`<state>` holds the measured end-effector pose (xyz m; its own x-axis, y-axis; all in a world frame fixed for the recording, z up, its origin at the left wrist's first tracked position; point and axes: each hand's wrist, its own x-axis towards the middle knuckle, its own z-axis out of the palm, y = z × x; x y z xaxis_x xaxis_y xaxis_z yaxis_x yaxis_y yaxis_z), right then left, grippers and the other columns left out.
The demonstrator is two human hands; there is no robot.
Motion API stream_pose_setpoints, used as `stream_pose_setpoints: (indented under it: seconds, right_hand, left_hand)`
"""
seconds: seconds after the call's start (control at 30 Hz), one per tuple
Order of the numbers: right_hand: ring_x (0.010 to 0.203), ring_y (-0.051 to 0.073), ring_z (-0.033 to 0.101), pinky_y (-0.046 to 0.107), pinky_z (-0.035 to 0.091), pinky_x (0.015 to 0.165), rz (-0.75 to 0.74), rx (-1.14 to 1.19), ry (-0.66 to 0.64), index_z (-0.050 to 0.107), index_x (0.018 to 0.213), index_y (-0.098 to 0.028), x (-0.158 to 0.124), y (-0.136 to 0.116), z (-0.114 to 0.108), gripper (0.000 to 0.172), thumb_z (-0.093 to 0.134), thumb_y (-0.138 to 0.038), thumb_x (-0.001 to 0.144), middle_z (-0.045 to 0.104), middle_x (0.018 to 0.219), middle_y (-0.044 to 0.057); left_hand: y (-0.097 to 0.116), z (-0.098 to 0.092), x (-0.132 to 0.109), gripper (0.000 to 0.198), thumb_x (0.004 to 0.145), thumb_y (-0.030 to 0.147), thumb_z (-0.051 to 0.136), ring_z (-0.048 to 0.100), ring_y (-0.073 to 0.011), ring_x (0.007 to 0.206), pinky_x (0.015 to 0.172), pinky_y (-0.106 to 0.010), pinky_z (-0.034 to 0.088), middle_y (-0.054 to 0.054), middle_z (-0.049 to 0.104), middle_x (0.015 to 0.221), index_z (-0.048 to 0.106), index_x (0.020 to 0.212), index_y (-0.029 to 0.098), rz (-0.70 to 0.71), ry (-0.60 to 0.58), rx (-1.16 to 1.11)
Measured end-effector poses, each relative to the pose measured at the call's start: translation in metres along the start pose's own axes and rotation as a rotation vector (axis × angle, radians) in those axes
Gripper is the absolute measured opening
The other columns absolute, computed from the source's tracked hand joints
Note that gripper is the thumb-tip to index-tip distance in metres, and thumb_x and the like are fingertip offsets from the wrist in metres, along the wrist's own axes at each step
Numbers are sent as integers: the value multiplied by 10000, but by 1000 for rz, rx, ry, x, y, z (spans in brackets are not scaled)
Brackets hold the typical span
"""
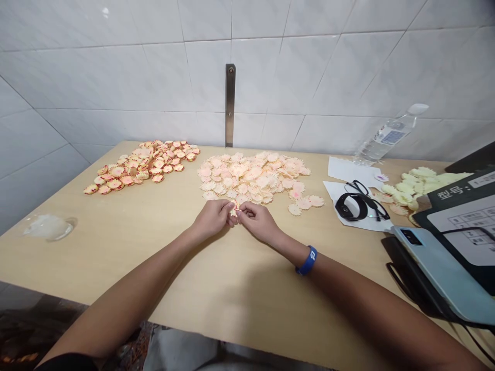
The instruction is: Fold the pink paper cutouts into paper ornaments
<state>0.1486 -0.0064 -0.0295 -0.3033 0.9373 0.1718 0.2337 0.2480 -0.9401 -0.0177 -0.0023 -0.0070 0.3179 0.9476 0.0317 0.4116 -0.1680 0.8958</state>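
My left hand (pixel 215 217) and my right hand (pixel 257 220) meet at the middle of the table, fingertips pinched together. Between them is a small pale scalloped flower piece (pixel 234 208) with a little red on it, mostly covered by the fingers. Just beyond the hands spreads a loose heap of pale pink scalloped flower pieces (pixel 253 175). Farther left lies a heap of thicker flower pieces with red-tipped edges (pixel 154 162). A blue band (pixel 307 260) circles my right wrist.
At left is a clear container with white stuff (pixel 48 226). To the right are white papers (pixel 342 170), eyeglasses (pixel 358 188), a black wristband (pixel 351 207), a tilted water bottle (pixel 390 135), yellowish flower pieces (pixel 421 183), a dark printed board (pixel 464 216) and a light blue phone (pixel 448 273). A tiled wall (pixel 154 82) stands behind.
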Motion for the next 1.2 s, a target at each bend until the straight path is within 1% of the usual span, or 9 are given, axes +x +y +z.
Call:
stream_pose_setpoints:
  seconds: [0.2,0.33,0.43,0.67,0.87,0.97,1.07,1.13,1.2]
  right_hand:
    - [533,100,423,237,321,520,20,13,1,482,610,-195,1,-2,-2,198,517,-281,786,491,560,-40]
    - [498,97,434,237,320,503,81,51,6,475,575,-196,2,-3,-5,203,479,-240,773,502,536,-36]
    - [485,98,432,240,326,499,86,67,-9,476,566,-197,3,-5,-7,258,473,-282,809,498,520,-34]
    - [511,98,446,237,339,518,76,0,-24,507,615,-188,2,-5,-4,338,468,-394,880,547,564,-18]
    - [518,99,481,231,346,524,66,-38,-58,453,594,-196,3,-3,-5,291,484,-318,856,582,581,-6]
    - [500,92,469,226,343,501,101,-5,-52,452,603,-196,4,-1,-5,283,506,-333,845,604,600,-2]
    - [484,85,452,221,343,477,142,44,-41,502,626,-185,6,-1,-4,281,514,-361,845,605,600,0]
    - [473,83,448,220,344,466,176,66,-26,536,640,-174,6,-2,-4,290,510,-371,851,594,588,0]
    - [458,83,435,224,340,464,190,65,-17,544,629,-171,6,-4,-5,318,493,-379,863,566,554,-8]
  left_hand:
    - [4,-7,0,600,954,514,314,617,-170,566,670,-284,455,-44,651,545,575,524,186,-21,24,191]
    - [6,-14,0,342,883,465,526,652,-185,800,673,-269,471,-58,729,940,707,940,181,126,145,226]
    - [9,-15,-1,394,785,425,680,617,-220,1048,729,-267,499,-80,664,1193,686,1116,211,287,120,284]
    - [7,-3,-3,263,883,363,536,649,-205,913,702,-271,502,-74,720,955,730,812,200,234,163,270]
    - [0,-26,10,277,844,410,553,620,-167,679,628,-273,516,-36,662,737,628,754,159,23,520,-97]
    - [-5,-40,19,291,864,421,538,656,-217,926,793,-335,551,-85,707,971,667,907,164,118,715,-22]
    - [-6,-38,21,281,861,336,550,517,-273,1268,1086,-443,401,-118,614,1315,697,1046,185,230,587,252]
    - [-4,-30,19,297,881,327,516,481,-283,1311,1112,-458,365,-122,583,1360,707,1058,185,225,463,311]
    - [2,-20,14,319,896,364,499,575,-257,1192,1005,-403,460,-116,650,1250,703,1068,188,199,354,232]
